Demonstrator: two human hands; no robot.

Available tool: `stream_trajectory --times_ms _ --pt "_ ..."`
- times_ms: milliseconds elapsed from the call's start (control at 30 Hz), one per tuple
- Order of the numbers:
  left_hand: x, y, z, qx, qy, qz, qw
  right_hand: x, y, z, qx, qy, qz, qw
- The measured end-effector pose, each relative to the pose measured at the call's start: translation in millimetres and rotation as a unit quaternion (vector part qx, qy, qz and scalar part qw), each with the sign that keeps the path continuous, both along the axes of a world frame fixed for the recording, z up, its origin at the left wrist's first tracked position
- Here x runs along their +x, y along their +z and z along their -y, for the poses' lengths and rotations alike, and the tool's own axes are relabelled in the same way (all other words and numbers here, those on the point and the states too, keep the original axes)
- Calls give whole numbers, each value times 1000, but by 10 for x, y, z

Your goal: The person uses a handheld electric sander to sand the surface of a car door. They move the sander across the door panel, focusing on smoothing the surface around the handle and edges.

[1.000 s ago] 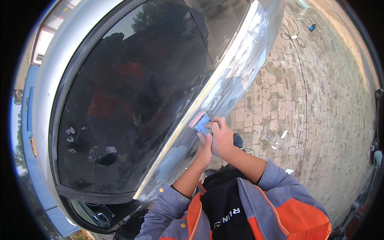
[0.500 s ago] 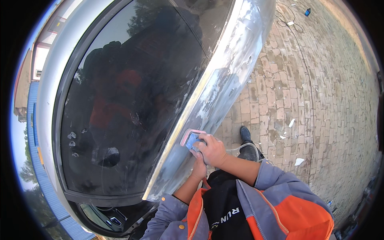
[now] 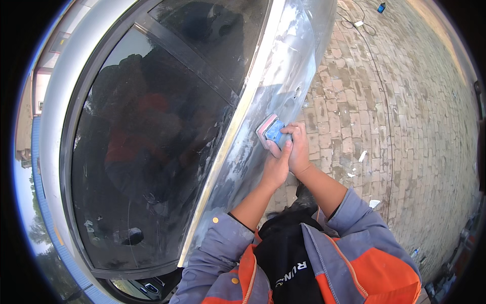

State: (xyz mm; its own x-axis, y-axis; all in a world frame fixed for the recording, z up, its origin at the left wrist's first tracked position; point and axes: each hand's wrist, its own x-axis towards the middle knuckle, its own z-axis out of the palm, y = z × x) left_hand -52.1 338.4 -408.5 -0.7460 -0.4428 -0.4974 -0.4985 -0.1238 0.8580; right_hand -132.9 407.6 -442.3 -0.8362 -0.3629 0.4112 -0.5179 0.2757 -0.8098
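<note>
Both hands grip a blue sander (image 3: 274, 130) with a pink-edged pad. Its pad lies against the car's bare, patchy grey side panel (image 3: 242, 161). My right hand (image 3: 298, 144) is wrapped over the sander's right side. My left hand (image 3: 277, 164) holds its near end, the thumb up against the right hand. Some of the fingers are hidden under the tool. A pale yellow tape strip (image 3: 218, 161) runs along the panel's edge, below the dark side window (image 3: 152, 116).
Brick paving (image 3: 349, 111) stretches to the right, with white scraps (image 3: 362, 156) on it. A dark cable (image 3: 383, 86) trails across the bricks, near a small blue object (image 3: 381, 7) at the far end. Below the panel my leg (image 3: 302, 198) stands close to the car.
Both hands and the sander have moved forward along the panel and somewhat to the right. The head view has shifted, showing a window divider more fully. The hands keep their hold.
</note>
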Motion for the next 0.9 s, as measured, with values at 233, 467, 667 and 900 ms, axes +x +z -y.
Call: stream_trajectory --times_ms 233,467,667,900 --pt "-238 37 58 7 -28 47 998 -158 -85 -10 4 -30 -17 999" --pt "819 110 47 26 -21 70 997 828 -60 -4 1 24 33 999" --pt "1820 -36 -29 12 36 -11 999 1690 -13 -17 31 86 19 996" --pt "3129 -436 -154 60 106 -41 992 2720 -26 -6 49 172 -15 984"
